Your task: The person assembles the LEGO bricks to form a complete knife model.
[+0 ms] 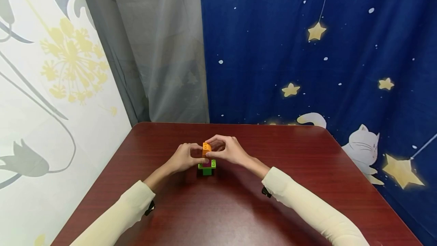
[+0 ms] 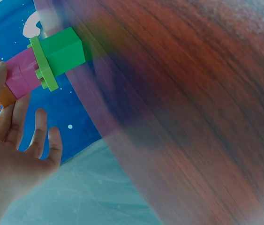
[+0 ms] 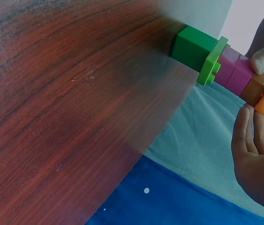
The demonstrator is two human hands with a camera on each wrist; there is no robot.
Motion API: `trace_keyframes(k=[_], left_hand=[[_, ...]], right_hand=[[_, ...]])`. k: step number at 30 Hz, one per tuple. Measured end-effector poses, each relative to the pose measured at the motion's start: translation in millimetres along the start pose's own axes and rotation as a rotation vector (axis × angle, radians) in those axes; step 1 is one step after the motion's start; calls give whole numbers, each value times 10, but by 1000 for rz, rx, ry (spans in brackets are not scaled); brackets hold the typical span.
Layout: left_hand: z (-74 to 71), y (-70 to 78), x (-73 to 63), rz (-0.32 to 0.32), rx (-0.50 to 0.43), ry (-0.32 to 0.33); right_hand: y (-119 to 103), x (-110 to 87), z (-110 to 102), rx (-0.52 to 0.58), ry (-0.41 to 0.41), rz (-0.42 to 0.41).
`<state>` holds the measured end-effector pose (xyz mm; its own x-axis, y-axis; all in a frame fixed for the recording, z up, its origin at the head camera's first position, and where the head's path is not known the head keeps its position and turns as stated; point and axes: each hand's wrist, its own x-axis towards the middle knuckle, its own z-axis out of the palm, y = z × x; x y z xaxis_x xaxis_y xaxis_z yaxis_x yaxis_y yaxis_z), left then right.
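A small upright tower of toy building blocks stands on the table. Its base is a green block (image 2: 64, 49), topped by a light green plate (image 1: 213, 164) with studs. Above that come two pink blocks (image 3: 235, 68) and a brown-orange block (image 3: 254, 89). My left hand (image 1: 182, 158) pinches the tower's upper part, its thumb against the upper pink block. At the very top, my right hand (image 1: 232, 150) holds an orange block (image 1: 206, 147) with a rounded side between thumb and fingers. That block sits right at the brown-orange one.
The dark red wooden table (image 1: 211, 215) extends around the tower on all sides. Behind it hang a grey curtain (image 1: 167, 67) and a blue star-patterned curtain (image 1: 259, 48). A white patterned panel (image 1: 78, 132) borders the left side.
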<state>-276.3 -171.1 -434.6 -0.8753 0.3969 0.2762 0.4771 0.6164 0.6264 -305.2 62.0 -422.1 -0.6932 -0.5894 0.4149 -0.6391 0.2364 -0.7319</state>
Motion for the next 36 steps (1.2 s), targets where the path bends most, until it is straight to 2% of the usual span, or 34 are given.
trace_keyframes(k=[23,36], left_hand=[[-16,15,17,24,3,-6],[-13,23,13,-8,31,-10]], right_hand=[[67,-40,61,19,31,-28],[119,-63,85,49,20,-36]])
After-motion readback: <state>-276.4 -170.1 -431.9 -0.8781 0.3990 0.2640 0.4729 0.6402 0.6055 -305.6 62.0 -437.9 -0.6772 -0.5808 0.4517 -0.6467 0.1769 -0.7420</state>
